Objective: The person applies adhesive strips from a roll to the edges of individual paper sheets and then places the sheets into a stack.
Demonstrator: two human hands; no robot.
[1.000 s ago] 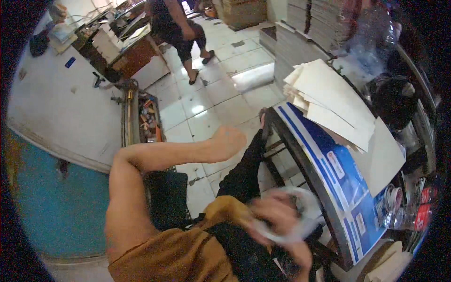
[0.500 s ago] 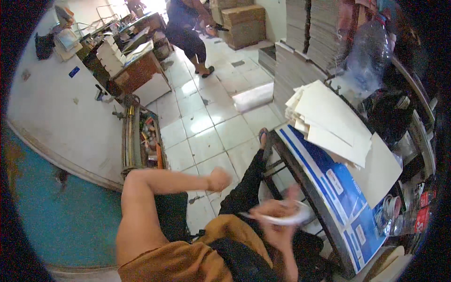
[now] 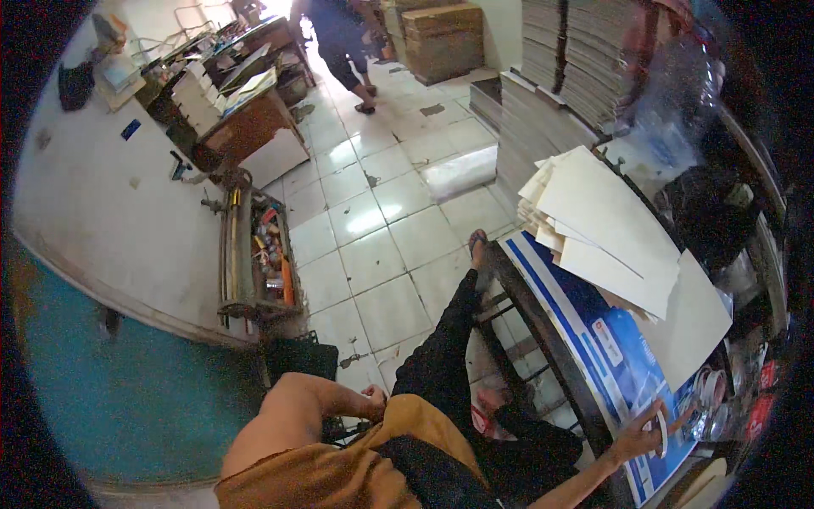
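At the near right, my right hand (image 3: 640,437) is closed around a thin white ring (image 3: 662,431), which looks like a roll of tape seen nearly edge-on. That hand is over the blue-and-white printed sheet (image 3: 585,339) covering the worktable, close to its near right corner. Several rolls of tape (image 3: 710,388) lie just beyond it. My left hand (image 3: 373,402) is curled into a fist by my lap, beside the brown cloth of my clothing; whatever may be inside it is hidden. Cream cards (image 3: 606,225) lie in a fanned, uneven stack farther back on the worktable.
Tall stacks of grey board (image 3: 547,127) stand behind the worktable. A metal-framed tray (image 3: 271,254) of small tools is at the left, next to a white panel (image 3: 127,195). Far back, a person (image 3: 339,47) walks on the tiled floor near cardboard boxes (image 3: 443,42).
My right hand has carried the white ring from above my lap right to the worktable. My left fist has dropped to my lap. The person at the back has moved farther off.
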